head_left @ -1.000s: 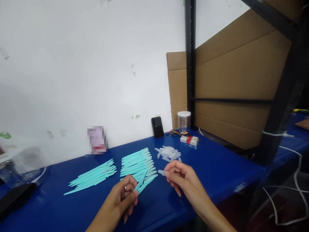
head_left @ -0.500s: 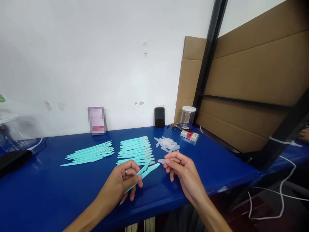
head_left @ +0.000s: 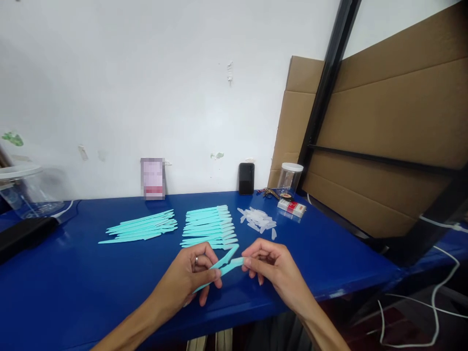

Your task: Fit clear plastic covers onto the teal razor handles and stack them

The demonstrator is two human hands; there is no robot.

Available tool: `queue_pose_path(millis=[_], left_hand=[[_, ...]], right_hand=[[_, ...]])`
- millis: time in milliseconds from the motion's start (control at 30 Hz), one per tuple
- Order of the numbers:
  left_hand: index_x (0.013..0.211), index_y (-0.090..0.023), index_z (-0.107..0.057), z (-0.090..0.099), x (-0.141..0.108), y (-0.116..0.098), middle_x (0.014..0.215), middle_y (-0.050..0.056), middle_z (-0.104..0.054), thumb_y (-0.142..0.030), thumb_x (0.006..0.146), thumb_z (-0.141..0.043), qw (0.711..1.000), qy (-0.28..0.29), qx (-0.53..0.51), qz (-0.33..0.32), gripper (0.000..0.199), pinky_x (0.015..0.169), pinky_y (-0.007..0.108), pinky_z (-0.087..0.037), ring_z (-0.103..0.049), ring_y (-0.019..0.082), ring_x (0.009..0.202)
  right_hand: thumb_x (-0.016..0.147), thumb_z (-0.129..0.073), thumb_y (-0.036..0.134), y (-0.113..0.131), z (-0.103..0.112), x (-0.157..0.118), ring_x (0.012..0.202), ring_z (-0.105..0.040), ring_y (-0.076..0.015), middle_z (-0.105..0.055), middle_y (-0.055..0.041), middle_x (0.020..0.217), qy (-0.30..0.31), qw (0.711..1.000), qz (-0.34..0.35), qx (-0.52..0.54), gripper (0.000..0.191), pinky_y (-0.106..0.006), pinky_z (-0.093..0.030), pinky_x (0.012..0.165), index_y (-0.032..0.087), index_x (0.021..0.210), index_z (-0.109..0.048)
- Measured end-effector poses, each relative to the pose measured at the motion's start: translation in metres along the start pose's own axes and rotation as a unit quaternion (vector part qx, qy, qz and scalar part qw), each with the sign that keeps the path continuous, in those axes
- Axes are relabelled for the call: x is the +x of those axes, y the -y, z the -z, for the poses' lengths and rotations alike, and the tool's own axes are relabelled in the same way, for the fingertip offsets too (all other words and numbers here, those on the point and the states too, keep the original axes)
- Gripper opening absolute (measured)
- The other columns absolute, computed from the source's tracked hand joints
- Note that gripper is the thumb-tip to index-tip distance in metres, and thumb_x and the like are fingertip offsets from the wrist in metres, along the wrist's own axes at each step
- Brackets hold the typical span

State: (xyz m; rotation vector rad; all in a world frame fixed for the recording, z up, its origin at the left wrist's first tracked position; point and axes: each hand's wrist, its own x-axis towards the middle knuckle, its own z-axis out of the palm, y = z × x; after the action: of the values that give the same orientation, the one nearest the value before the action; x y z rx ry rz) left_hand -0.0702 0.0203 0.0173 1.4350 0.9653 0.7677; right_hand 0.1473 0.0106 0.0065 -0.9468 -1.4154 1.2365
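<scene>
My left hand is closed around two turquoise eyebrow razors, whose blade ends spread apart toward the right. At the tip of the lower one, my right hand pinches a translucent blade cap, which appears to sit over the blade. How far the cap is on, I cannot tell. Just beyond my hands lies a row of razors with caps. Left of it is a loose pile of razors, seemingly uncapped. Loose caps form a heap behind my right hand.
At the back right stand a clear jar with a white lid, a cigarette pack and a black phone against the wall. A blurred card leans further left. Another clear container and a black object occupy the left side.
My right hand has brought the cap left and down onto the lower razor's blade end. A single cap now shows beside the heap. The view has shifted slightly left.
</scene>
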Motion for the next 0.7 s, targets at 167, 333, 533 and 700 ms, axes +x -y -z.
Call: queue_pose_path(millis=[167, 333, 533, 700], left_hand=[[0.079, -0.019, -0.049, 0.003, 0.002, 0.003, 0.064, 0.001, -0.071, -0.042, 0.072, -0.074, 0.999, 0.024, -0.024, -0.001, 0.035, 0.029, 0.014, -0.021, -0.049, 0.007, 0.032], [0.082, -0.02, -0.047, 0.012, 0.0, -0.002, 0.067, 0.002, -0.072, -0.041, 0.076, -0.071, 0.998, 0.062, -0.021, 0.011, 0.033, 0.027, 0.013, -0.022, -0.052, 0.007, 0.034], [0.082, -0.02, -0.048, 0.033, -0.004, -0.012, 0.066, -0.003, -0.067, -0.041, 0.076, -0.07, 1.0, -0.019, 0.016, -0.003, 0.031, 0.029, 0.013, -0.016, -0.038, 0.002, 0.031], [0.083, -0.021, -0.047, 0.044, 0.001, -0.005, 0.06, -0.006, -0.064, -0.041, 0.074, -0.07, 0.997, -0.065, 0.013, -0.045, 0.032, 0.033, 0.014, -0.021, -0.037, 0.002, 0.032]], right_hand=[[0.078, -0.076, 0.037, 0.001, 0.002, -0.004, 0.059, -0.058, -0.0131, -0.071, -0.0041, 0.069, 0.027, 0.999, -0.006, -0.015, 0.023, -0.02, -0.039, 0.047, 0.016, 0.085, -0.07], [0.075, -0.078, 0.039, -0.002, 0.0, -0.005, 0.058, -0.058, -0.0144, -0.074, -0.0062, 0.071, 0.017, 0.997, -0.009, -0.07, 0.026, -0.022, -0.04, 0.048, 0.016, 0.086, -0.074], [0.08, -0.07, 0.046, 0.0, -0.006, 0.001, 0.055, -0.05, -0.013, -0.064, -0.0035, 0.061, -0.058, 0.993, -0.014, -0.099, 0.033, -0.02, -0.036, 0.043, 0.015, 0.071, -0.072], [0.08, -0.07, 0.047, -0.006, -0.008, 0.003, 0.056, -0.05, -0.0134, -0.063, -0.0026, 0.064, -0.076, 0.99, -0.01, -0.115, 0.031, -0.02, -0.036, 0.042, 0.016, 0.079, -0.072]])
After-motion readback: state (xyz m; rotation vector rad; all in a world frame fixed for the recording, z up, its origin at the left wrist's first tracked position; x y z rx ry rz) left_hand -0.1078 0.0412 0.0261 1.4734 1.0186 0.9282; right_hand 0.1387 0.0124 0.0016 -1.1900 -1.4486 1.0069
